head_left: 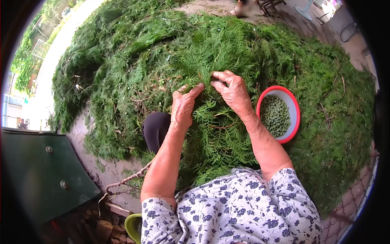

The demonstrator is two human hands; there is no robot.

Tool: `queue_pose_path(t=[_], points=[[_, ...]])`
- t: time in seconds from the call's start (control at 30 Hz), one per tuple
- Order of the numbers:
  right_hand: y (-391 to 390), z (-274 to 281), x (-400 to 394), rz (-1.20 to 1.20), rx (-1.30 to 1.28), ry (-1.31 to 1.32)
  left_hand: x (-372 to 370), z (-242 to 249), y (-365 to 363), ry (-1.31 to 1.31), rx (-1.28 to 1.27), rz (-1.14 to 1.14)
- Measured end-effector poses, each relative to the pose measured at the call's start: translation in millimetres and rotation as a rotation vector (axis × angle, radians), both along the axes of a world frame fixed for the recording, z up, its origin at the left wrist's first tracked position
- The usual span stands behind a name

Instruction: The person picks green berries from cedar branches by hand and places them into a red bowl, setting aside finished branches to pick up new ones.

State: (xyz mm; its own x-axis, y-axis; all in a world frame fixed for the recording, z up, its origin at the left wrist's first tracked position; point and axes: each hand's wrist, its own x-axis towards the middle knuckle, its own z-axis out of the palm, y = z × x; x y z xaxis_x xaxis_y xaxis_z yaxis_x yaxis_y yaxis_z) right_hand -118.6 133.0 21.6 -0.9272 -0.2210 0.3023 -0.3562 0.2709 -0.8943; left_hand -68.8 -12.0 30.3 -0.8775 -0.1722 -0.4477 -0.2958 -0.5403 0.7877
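Note:
Both of my hands are over a large heap of green conifer branches [227,49]. My left hand [185,105] is bent among the sprigs, thumb and fingers drawn together; whatever is between them is too small to name. Close to its right, my right hand [232,91] has its thumb and forefinger nearly meeting at the foliage, and what they hold cannot be made out. The two hands do not touch. Beside my right forearm a red-rimmed bowl [297,118] rests on the branches, holding many small green cones [276,116].
My dark-covered knee [156,131] shows left of my left forearm. A bare stick [130,177] lies below it. At the left is a dark green panel [44,171]; a yellow-green container [131,227] is at the bottom. Part of a person [240,8] shows at the top.

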Motion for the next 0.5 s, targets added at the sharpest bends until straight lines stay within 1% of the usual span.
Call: queue_pose_path(t=[0.07, 0.13, 0.23, 0.27, 0.33, 0.4, 0.43, 0.5], points=[[3.1, 5.4, -1.0, 0.093, 0.144, 0.045, -0.7, 0.2, 0.3, -0.004, 0.008, -0.011], [-0.9, 4.5, -0.1, 0.083, 0.141, 0.031, -1.7, 0.0, -0.6, -0.009, 0.018, -0.025], [-5.6, -1.7, -1.5, 0.062, 0.200, 0.150, -2.7, 0.1, -1.6, -0.017, -0.003, -0.056], [-5.9, -1.6, -0.9, 0.060, 0.200, 0.149, -2.6, 0.3, -1.5, -0.015, 0.008, -0.042], [-6.4, -1.3, 2.2, 0.057, 0.232, 0.238, -3.0, -0.5, -2.0, -0.014, 0.017, -0.031], [-9.8, -2.2, 6.7, 0.047, 0.191, 0.245, -2.5, -3.9, -2.2, 0.039, 0.005, -0.031], [-10.9, -6.6, 7.2, 0.008, 0.168, 0.319, -2.6, -3.9, -0.6, 0.038, 0.005, -0.033], [-14.1, -13.5, 5.9, -0.055, 0.158, 0.472, -2.6, -1.6, 2.5, -0.081, -0.004, 0.105]])
